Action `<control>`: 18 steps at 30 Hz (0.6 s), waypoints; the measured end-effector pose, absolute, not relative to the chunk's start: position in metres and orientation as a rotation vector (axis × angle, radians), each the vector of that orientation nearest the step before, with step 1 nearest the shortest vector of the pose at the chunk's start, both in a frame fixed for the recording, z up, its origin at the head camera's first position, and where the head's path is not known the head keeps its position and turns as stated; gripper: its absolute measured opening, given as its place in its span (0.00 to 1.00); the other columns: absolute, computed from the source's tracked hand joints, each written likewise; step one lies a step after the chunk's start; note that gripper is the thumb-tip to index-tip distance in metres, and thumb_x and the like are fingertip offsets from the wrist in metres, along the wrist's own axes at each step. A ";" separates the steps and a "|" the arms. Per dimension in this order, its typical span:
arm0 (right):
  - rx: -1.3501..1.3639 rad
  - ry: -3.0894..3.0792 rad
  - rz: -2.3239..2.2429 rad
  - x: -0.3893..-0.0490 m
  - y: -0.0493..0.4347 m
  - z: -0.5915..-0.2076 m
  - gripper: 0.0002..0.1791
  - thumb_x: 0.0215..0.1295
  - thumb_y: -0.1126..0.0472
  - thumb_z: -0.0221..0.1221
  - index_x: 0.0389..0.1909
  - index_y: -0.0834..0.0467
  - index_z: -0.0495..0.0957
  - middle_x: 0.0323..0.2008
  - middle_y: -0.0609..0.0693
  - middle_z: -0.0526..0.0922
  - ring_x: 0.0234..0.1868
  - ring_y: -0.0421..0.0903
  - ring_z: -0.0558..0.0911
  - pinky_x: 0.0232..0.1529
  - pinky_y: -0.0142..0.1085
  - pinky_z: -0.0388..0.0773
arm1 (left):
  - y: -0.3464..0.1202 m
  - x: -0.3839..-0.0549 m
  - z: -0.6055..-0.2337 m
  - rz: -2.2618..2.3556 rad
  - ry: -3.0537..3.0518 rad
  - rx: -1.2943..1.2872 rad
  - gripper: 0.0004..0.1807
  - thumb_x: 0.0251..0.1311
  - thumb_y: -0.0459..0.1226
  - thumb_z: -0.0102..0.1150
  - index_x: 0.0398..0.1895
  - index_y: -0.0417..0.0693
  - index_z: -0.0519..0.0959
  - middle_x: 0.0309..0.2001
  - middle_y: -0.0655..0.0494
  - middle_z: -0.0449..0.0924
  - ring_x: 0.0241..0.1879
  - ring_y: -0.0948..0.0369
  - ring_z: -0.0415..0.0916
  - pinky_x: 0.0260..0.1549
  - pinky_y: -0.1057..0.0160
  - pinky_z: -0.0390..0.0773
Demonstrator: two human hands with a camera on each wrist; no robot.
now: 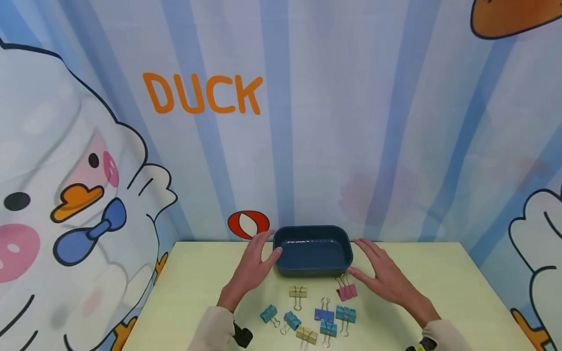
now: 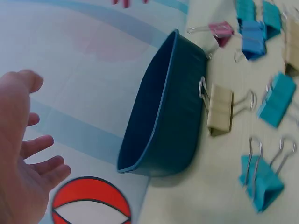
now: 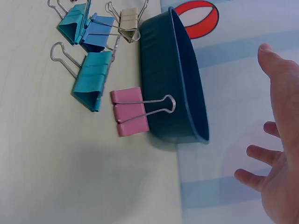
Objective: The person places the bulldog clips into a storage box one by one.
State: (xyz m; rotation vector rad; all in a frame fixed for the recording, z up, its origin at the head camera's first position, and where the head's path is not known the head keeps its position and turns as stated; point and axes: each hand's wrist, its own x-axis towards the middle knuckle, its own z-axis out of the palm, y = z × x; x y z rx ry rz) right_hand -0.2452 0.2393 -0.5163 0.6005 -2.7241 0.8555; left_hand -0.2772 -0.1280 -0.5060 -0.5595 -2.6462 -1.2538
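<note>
A dark blue rectangular tray (image 1: 312,269) stands at the table's back edge. Beside its left end is my left hand (image 1: 253,265), fingers spread and holding nothing. My right hand (image 1: 386,277) is at the tray's right end, likewise with extended fingers and nothing held. Both wrist views show a gap between the hand and the tray wall. In front of the tray lie several binder clips: a pink one (image 3: 130,112) near its right corner, a yellow one (image 2: 220,109) close to its front wall, a blue one (image 1: 324,315), and teal ones (image 1: 346,313) among them.
Another yellow clip (image 1: 307,335) and a teal clip (image 1: 269,313) lie nearer the front of the pale yellow table (image 1: 184,292). Right behind the table hangs a striped curtain (image 1: 325,122) with duck drawings.
</note>
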 end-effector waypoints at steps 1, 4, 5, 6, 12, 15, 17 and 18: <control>0.572 -2.723 0.893 -0.246 0.240 -0.520 0.41 0.73 0.41 0.61 0.79 0.53 0.61 0.76 0.59 0.63 0.74 0.64 0.64 0.65 0.71 0.61 | -0.127 -0.280 -0.509 -1.330 -2.604 -0.534 0.34 0.76 0.54 0.53 0.78 0.50 0.65 0.74 0.47 0.65 0.71 0.47 0.64 0.67 0.38 0.67; 0.487 -2.726 1.002 -0.246 0.241 -0.531 0.40 0.73 0.40 0.61 0.78 0.54 0.62 0.75 0.59 0.65 0.73 0.63 0.64 0.65 0.70 0.63 | -0.124 -0.287 -0.517 -1.522 -2.484 -0.442 0.28 0.77 0.48 0.55 0.73 0.46 0.70 0.68 0.46 0.73 0.66 0.46 0.71 0.63 0.41 0.74; 0.459 -2.727 1.041 -0.246 0.242 -0.535 0.40 0.73 0.40 0.61 0.78 0.55 0.62 0.74 0.59 0.65 0.73 0.63 0.65 0.64 0.69 0.66 | -0.123 -0.289 -0.520 -1.579 -2.446 -0.408 0.26 0.77 0.45 0.56 0.72 0.45 0.71 0.65 0.45 0.75 0.63 0.45 0.74 0.61 0.42 0.76; 0.429 -2.732 1.075 -0.245 0.242 -0.538 0.40 0.73 0.40 0.60 0.78 0.55 0.63 0.74 0.60 0.66 0.72 0.63 0.66 0.62 0.68 0.68 | -0.122 -0.290 -0.523 -1.619 -2.413 -0.366 0.24 0.77 0.44 0.56 0.70 0.44 0.73 0.63 0.44 0.77 0.61 0.45 0.76 0.59 0.43 0.77; 0.306 -2.725 1.184 -0.244 0.245 -0.560 0.38 0.73 0.40 0.61 0.75 0.57 0.66 0.70 0.61 0.71 0.62 0.63 0.75 0.47 0.53 0.82 | -0.118 -0.299 -0.543 -1.743 -2.320 -0.084 0.17 0.77 0.42 0.56 0.60 0.41 0.79 0.54 0.46 0.81 0.51 0.48 0.81 0.51 0.52 0.84; 0.267 -2.708 1.236 -0.244 0.245 -0.569 0.36 0.73 0.44 0.63 0.74 0.58 0.68 0.68 0.62 0.73 0.54 0.59 0.79 0.43 0.46 0.80 | -0.116 -0.304 -0.553 -1.812 -2.299 0.061 0.17 0.76 0.43 0.57 0.56 0.40 0.80 0.50 0.46 0.82 0.48 0.49 0.82 0.46 0.56 0.85; 0.242 -2.706 1.277 -0.245 0.245 -0.575 0.35 0.72 0.47 0.64 0.73 0.58 0.69 0.67 0.62 0.74 0.49 0.54 0.81 0.42 0.42 0.80 | -0.114 -0.308 -0.560 -1.834 -2.297 0.145 0.17 0.75 0.44 0.58 0.55 0.39 0.80 0.48 0.46 0.82 0.45 0.51 0.81 0.44 0.58 0.86; 0.234 -2.706 1.297 -0.245 0.245 -0.578 0.34 0.72 0.48 0.65 0.72 0.59 0.69 0.66 0.63 0.74 0.46 0.51 0.81 0.41 0.40 0.79 | -0.113 -0.311 -0.564 -1.846 -2.301 0.188 0.17 0.75 0.44 0.59 0.54 0.39 0.80 0.47 0.46 0.82 0.43 0.52 0.81 0.43 0.59 0.86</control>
